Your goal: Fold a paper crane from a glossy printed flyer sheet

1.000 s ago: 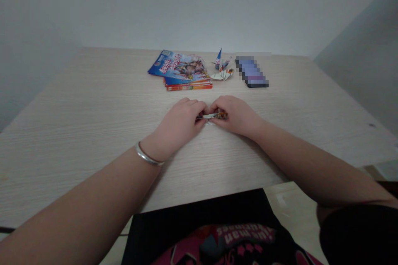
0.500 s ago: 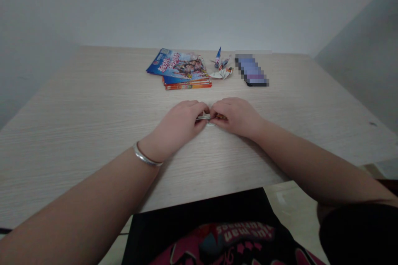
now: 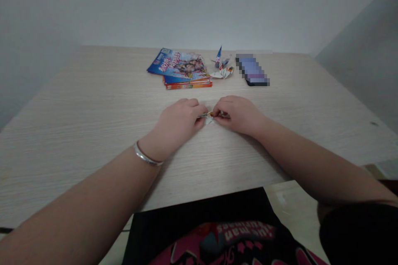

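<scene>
A small folded piece of printed paper (image 3: pixel 209 117) lies low over the light wooden table (image 3: pixel 93 107), pinched from both sides. My left hand (image 3: pixel 178 122), with a silver bangle at the wrist, is closed on its left end. My right hand (image 3: pixel 238 114) is closed on its right end, fingertips pressed together. Most of the paper is hidden between the fingers.
At the far side of the table lies a stack of colourful printed sheets (image 3: pixel 182 70). Beside it stands a finished folded paper crane (image 3: pixel 221 68), and to the right a dark phone (image 3: pixel 252 71). The table's near edge runs just above my lap.
The hands have shifted slightly on the paper; a small whitish corner now shows between them. Nothing else on the table has moved.
</scene>
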`<state>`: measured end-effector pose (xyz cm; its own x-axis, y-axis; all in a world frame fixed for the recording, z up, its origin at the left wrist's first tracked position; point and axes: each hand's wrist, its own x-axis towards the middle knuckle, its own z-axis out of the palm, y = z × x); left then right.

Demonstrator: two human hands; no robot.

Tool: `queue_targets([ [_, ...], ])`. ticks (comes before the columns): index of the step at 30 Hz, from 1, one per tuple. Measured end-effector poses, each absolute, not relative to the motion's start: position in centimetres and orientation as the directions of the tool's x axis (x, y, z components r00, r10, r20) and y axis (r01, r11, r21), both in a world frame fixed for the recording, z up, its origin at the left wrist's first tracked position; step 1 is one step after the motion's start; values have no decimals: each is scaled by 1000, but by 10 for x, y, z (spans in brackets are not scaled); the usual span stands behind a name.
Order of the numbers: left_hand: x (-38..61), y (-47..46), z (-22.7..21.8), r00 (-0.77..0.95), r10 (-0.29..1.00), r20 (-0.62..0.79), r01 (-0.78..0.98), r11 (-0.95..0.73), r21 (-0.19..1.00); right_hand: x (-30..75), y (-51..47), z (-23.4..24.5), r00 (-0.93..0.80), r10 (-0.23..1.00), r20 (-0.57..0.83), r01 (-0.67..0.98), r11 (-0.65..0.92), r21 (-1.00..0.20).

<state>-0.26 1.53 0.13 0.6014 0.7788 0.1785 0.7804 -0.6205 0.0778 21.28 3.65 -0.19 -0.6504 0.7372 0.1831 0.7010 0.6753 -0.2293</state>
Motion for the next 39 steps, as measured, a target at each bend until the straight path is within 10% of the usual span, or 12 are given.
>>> queue_targets([
  [39, -1, 19, -6, 642, 727, 244, 723, -680, 124, 209, 30, 0, -621, 747, 238, 736, 660, -150],
])
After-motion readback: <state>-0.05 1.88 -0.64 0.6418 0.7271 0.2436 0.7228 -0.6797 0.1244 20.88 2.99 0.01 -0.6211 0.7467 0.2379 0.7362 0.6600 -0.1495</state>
